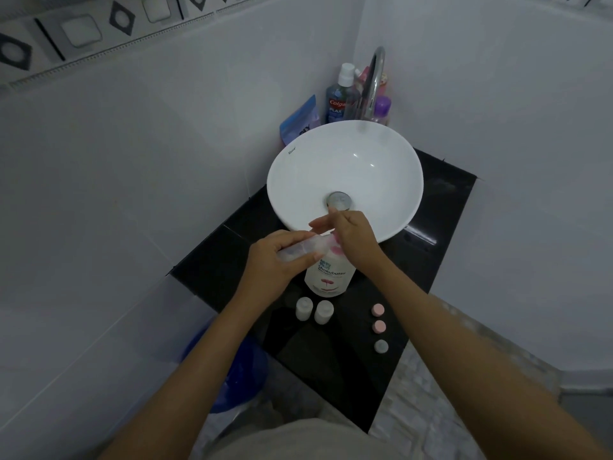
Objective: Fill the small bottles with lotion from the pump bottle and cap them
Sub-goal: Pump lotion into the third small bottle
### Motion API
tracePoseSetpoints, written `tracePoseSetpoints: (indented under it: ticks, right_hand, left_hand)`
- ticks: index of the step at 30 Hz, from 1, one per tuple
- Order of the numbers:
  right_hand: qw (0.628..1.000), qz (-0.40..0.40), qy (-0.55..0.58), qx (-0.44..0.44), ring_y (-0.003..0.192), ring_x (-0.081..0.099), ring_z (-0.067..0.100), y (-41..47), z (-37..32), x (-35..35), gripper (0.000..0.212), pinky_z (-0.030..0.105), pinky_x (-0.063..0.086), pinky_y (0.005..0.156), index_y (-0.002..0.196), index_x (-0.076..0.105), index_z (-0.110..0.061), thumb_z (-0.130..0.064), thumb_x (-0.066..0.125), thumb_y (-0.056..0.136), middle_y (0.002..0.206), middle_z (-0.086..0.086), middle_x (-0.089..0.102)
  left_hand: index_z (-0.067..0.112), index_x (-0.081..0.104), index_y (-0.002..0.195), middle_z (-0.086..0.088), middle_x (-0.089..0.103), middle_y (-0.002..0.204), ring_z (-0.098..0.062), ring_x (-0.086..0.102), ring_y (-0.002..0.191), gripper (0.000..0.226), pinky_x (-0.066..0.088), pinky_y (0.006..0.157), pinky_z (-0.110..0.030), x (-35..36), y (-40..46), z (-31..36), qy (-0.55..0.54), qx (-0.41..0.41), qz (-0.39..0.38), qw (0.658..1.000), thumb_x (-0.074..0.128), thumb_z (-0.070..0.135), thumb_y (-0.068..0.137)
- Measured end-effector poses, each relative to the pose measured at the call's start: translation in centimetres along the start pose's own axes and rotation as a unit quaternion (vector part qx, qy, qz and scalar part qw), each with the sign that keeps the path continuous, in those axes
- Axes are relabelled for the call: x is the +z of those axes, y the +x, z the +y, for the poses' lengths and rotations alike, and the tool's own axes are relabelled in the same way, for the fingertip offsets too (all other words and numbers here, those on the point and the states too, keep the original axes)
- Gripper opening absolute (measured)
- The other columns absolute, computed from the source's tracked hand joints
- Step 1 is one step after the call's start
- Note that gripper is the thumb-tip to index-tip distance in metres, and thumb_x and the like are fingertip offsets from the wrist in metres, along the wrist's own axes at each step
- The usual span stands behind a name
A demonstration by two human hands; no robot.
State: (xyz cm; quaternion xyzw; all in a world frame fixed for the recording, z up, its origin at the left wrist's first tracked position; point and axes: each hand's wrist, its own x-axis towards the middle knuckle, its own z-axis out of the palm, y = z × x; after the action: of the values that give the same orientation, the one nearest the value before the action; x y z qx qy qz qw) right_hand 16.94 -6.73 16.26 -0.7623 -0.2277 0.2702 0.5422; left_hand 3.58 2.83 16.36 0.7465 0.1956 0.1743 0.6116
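The white pump bottle (326, 277) stands on the black counter (438, 224) in front of the basin. My left hand (278, 260) grips a small clear bottle (300, 249), held on its side with its mouth toward the pump's pink head. My right hand (351, 237) rests on top of the pump head, which it mostly hides. Two small white bottles (313, 310) stand upright and uncapped just in front of the pump bottle. Three loose caps, two pink (378, 317) and one grey-green (381, 346), lie in a row to the right.
A white bowl basin (345, 154) with a metal drain sits behind the pump bottle, under a chrome tap (373, 81). Mouthwash and other toiletry bottles (341, 94) crowd the corner behind it. A blue bucket (238, 373) stands on the floor at the lower left.
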Motion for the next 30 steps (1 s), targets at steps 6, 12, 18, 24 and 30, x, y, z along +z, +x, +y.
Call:
tracePoseSetpoints:
  ticks: [6, 12, 18, 24, 30]
  right_hand:
    - [0.999, -0.047, -0.013, -0.017, 0.085, 0.066, 0.010, 0.2, -1.2, -0.9, 0.039, 0.021, 0.050, 0.083, 0.097, 0.072, 0.000, -0.023, 0.041, 0.098, 0.093, 0.010, 0.072]
    - [0.999, -0.021, -0.012, -0.033, 0.085, 0.066, 0.009, 0.1, -0.6, -0.9, 0.041, 0.020, 0.049, 0.082, 0.096, 0.072, -0.002, -0.021, 0.037, 0.099, 0.091, 0.008, 0.071]
    - [0.999, -0.020, -0.029, -0.010, 0.088, 0.066, 0.018, 0.5, 0.7, -0.2, 0.045, 0.029, 0.051, 0.081, 0.094, 0.072, -0.001, -0.023, 0.034, 0.100, 0.088, 0.008, 0.071]
    - [0.999, -0.020, 0.024, -0.029, 0.087, 0.067, 0.017, 0.3, -0.8, -0.9, 0.038, 0.029, 0.050, 0.088, 0.093, 0.073, -0.001, -0.023, 0.042, 0.098, 0.088, 0.011, 0.072]
    - [0.999, 0.013, 0.018, -0.025, 0.083, 0.064, 0.014, 0.4, 0.1, -0.1, 0.042, 0.024, 0.048, 0.081, 0.091, 0.072, 0.001, -0.019, 0.036, 0.100, 0.085, 0.008, 0.070]
  left_hand:
    - [0.023, 0.070, 0.103, 0.003, 0.069, 0.101, -0.001, 0.065, 0.095, 0.028, 0.053, 0.081, -0.017, -0.1, 0.1, 0.6, -0.011, 0.008, 0.006, 1.000, 0.075, 0.019, 0.076]
    - [0.016, 0.072, 0.103, 0.002, 0.070, 0.099, -0.003, 0.066, 0.094, 0.027, 0.051, 0.077, -0.013, -0.1, 0.4, 0.8, -0.027, 0.014, 0.005, 1.000, 0.075, 0.016, 0.077]
    - [0.020, 0.069, 0.104, 0.005, 0.069, 0.096, 0.003, 0.064, 0.089, 0.029, 0.050, 0.074, -0.011, -0.2, 0.4, 0.1, 0.003, 0.007, -0.014, 1.000, 0.075, 0.016, 0.076]
    - [0.018, 0.071, 0.103, 0.001, 0.071, 0.101, -0.006, 0.066, 0.097, 0.027, 0.052, 0.080, -0.016, -0.2, 0.7, 0.9, -0.034, 0.018, -0.002, 0.999, 0.075, 0.015, 0.076]
    - [0.018, 0.071, 0.105, 0.002, 0.070, 0.101, -0.004, 0.065, 0.096, 0.029, 0.052, 0.081, -0.016, -0.2, 0.8, 0.3, -0.013, 0.012, -0.006, 1.000, 0.075, 0.015, 0.076]
